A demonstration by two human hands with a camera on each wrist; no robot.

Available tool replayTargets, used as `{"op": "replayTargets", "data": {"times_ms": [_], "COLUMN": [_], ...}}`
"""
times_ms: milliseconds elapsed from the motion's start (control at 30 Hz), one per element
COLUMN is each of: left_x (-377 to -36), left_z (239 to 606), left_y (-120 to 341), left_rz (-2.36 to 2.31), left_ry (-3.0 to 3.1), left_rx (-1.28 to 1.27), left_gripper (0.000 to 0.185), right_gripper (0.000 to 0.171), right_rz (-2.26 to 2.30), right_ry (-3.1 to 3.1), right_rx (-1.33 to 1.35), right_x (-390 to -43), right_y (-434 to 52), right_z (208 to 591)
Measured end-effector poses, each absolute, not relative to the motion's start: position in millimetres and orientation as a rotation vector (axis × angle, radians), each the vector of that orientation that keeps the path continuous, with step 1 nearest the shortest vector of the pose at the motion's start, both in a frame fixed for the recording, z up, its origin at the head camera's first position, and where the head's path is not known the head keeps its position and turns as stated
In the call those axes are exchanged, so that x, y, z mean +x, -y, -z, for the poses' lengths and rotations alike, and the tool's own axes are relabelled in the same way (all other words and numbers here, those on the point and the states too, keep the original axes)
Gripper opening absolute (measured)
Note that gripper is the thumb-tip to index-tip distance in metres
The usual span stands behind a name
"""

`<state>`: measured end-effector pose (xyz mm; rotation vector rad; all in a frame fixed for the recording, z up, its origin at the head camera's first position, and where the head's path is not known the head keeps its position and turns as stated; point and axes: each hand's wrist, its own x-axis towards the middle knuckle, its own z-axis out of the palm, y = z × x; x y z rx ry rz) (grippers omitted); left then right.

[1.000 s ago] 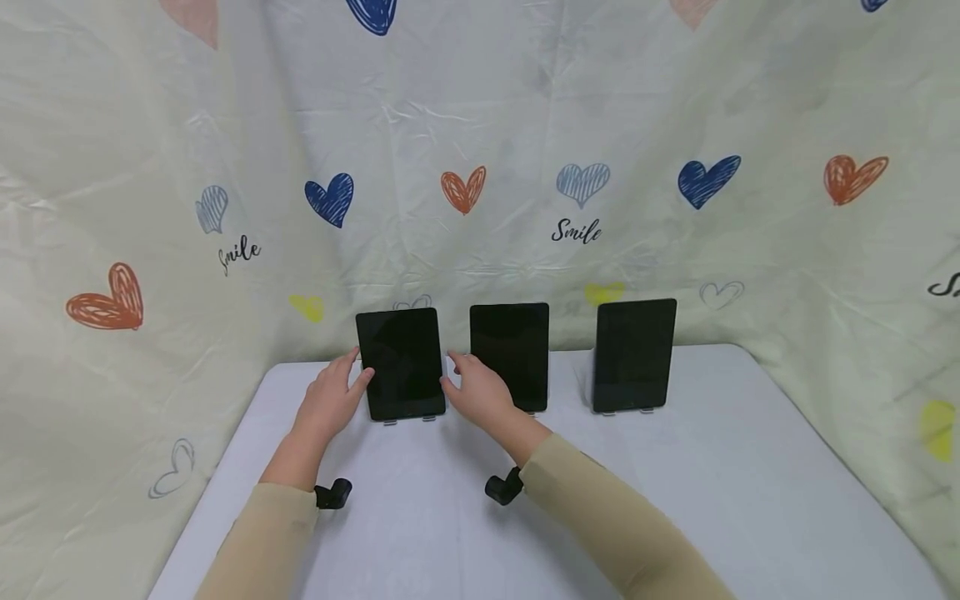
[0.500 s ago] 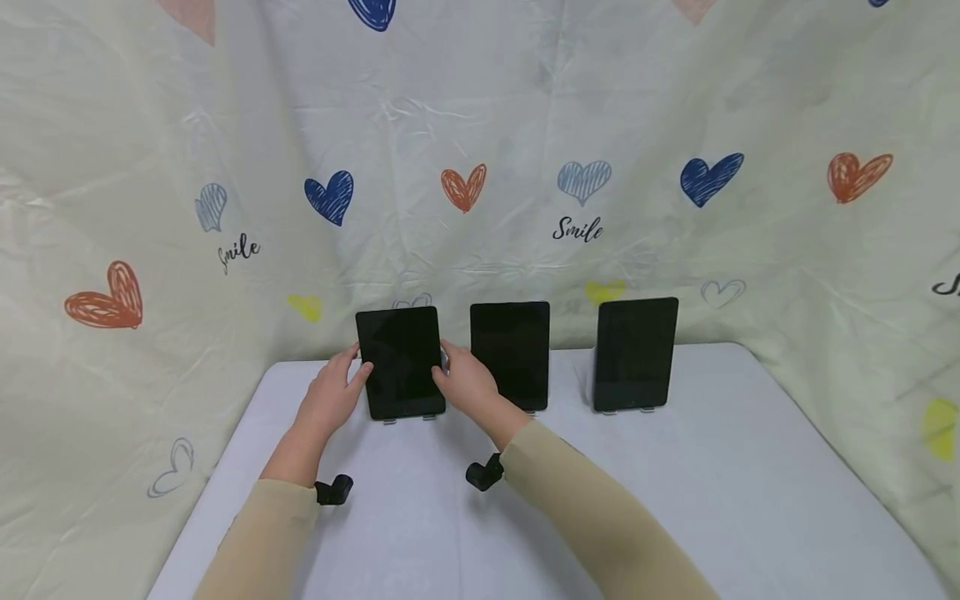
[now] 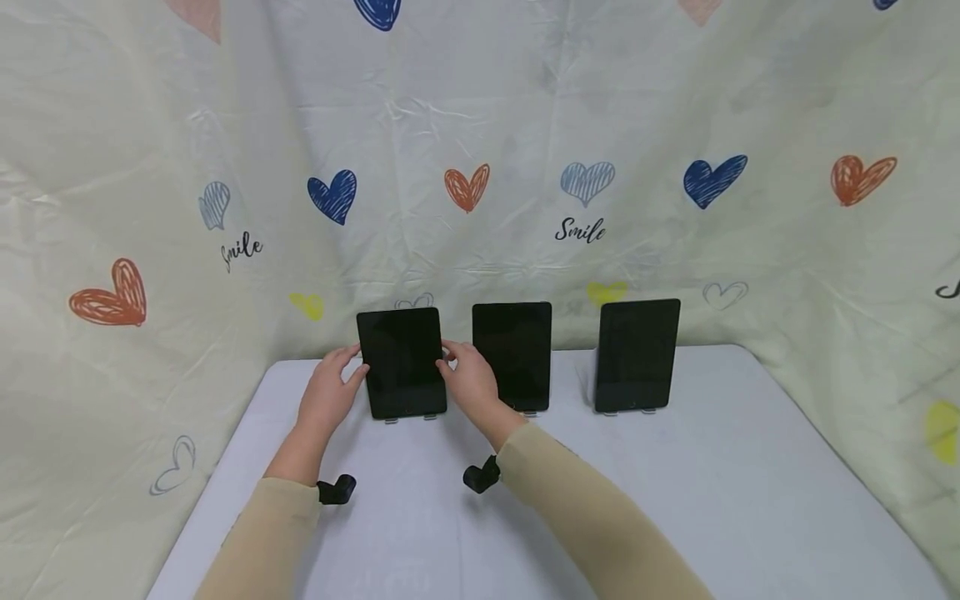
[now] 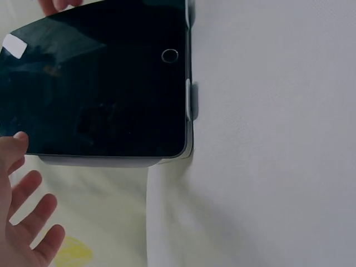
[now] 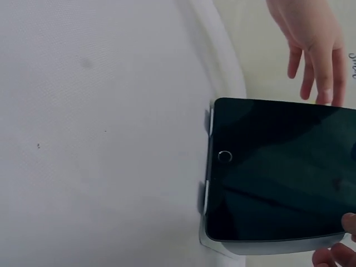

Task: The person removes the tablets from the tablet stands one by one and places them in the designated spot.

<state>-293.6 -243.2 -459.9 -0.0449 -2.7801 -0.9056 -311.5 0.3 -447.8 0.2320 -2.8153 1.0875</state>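
The leftmost of three black-screened tablets (image 3: 401, 367) leans upright on a stand, its lower edge behind two small stand hooks (image 4: 189, 99). At its left edge, my left hand (image 3: 328, 395) pinches it, thumb (image 4: 20, 139) over the screen's border and index finger at the back. The other left fingers spread apart below the edge. My right hand (image 3: 474, 385) holds the opposite side, its thumb (image 5: 349, 222) on the front and its fingers curled near the stand's side. A round home button (image 5: 225, 157) shows on the tablet in both wrist views.
Two similar tablets stand to the right: a middle one (image 3: 513, 354), partly covered by my right hand, and a right one (image 3: 637, 354). Behind the white-covered table (image 3: 420, 533) hangs a sheet (image 3: 525, 108) printed with hearts.
My right hand has come leftward onto the tablet's right edge. The left hand stays at its left edge, its thumb a little further out. The tablet stands in the same place.
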Motion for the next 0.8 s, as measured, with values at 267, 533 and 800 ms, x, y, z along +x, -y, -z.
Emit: {"op": "replayTargets", "data": {"times_ms": [267,533,800], "left_x": [-293.9,-293.1,-290.5], "left_z": [463.4,464.4,463.4], "left_y": [237.4,230.4,228.3], "left_rz": [0.956,0.976,1.031], "left_ry": [2.605,2.521,2.493], "left_rx": [0.016,0.106,0.186], "left_gripper": [0.038,0.033,0.033], "right_gripper": [0.033,0.029,0.029], "right_rz": [-1.203,-1.311,-1.355], "right_ry": [2.668,2.585,2.577], "right_rx": [0.220,0.193,0.165], "right_x": [-309.9,-309.9,-311.2], "right_y": [-1.9,-1.7,-0.4], "right_z": [451.7,456.8,458.2]}}
